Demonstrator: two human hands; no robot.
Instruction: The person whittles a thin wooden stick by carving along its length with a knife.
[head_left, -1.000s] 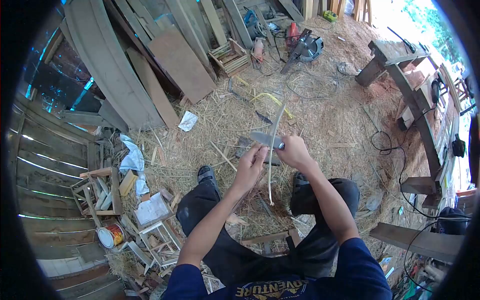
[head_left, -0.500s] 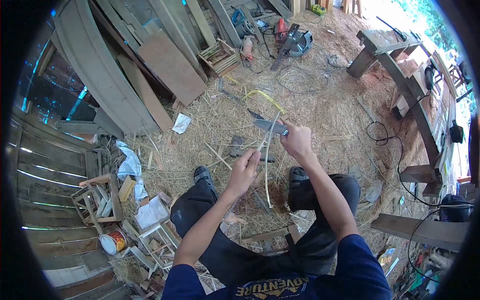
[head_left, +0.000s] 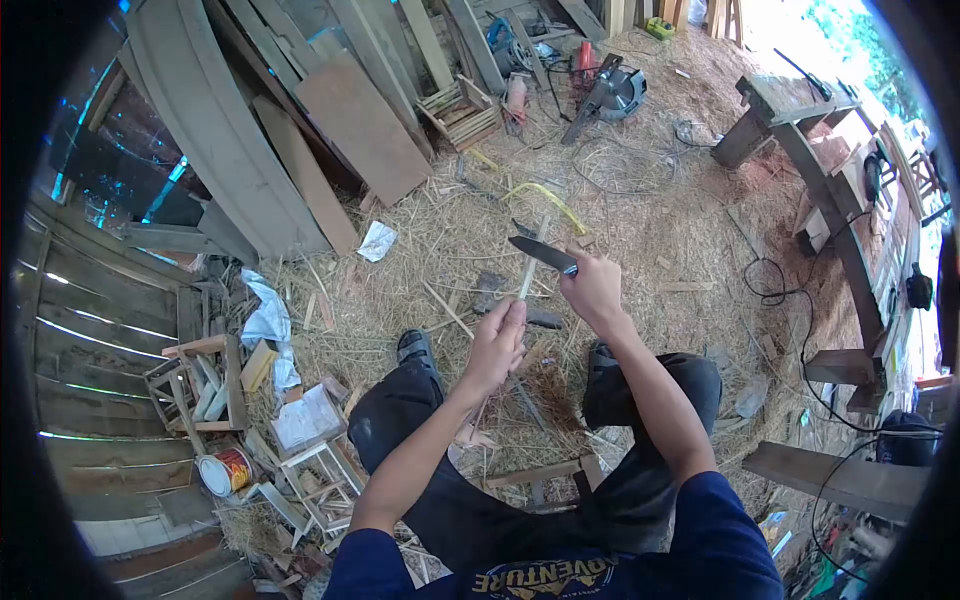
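My left hand is closed around a thin pale strip of wood or bamboo, which points up and away from me. In my right hand is a knife, gripped by its handle. The dark blade points left and crosses over the strip; whether its edge touches the strip I cannot tell. Both hands are above the ground, between my spread knees. A dark block-like object lies on the ground below the strip.
Shavings cover the ground, with a yellow strap beyond the knife. A circular saw and a wooden crate stand farther back. Boards lean at the left. A workbench with trailing cables is at the right.
The long, thin sliver that hung down between my hands is no longer there. The knife blade has turned and looks darker. My view has shifted slightly left.
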